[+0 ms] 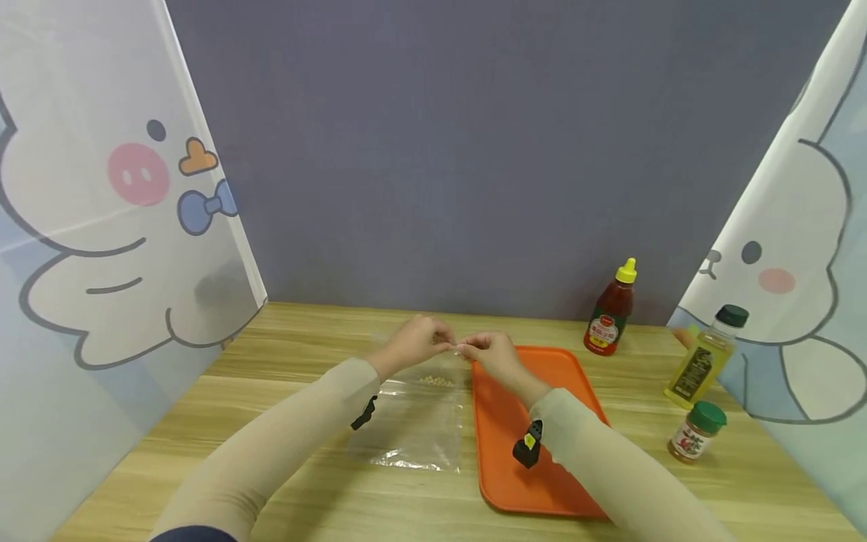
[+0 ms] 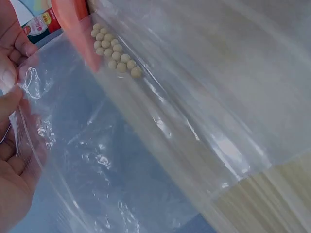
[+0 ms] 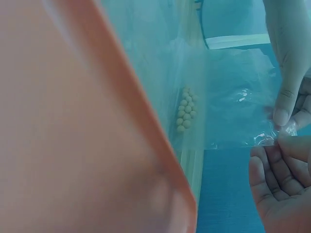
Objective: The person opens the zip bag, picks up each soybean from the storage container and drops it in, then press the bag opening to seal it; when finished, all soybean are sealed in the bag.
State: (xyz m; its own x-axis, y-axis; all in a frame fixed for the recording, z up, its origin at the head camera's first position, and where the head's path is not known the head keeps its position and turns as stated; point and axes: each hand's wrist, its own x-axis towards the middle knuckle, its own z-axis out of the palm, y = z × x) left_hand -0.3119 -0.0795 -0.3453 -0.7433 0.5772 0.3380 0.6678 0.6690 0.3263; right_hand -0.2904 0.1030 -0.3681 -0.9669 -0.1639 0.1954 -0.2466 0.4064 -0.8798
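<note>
A clear plastic bag lies on the table, its far end lifted by both hands. Inside, several small round cream-coloured balls sit clustered in rows. My left hand pinches the bag's top edge close to its right corner, thumb against fingers. Right at that same corner, my right hand pinches the edge between thumb and forefinger. In the right wrist view the fingertips of the two hands meet there, over crinkled film.
An orange tray is right beside the bag, under my right forearm. Farther right stand a red sauce bottle with a yellow cap, a bottle of yellow liquid and a green-lidded spice jar. A grey panel rises behind the table.
</note>
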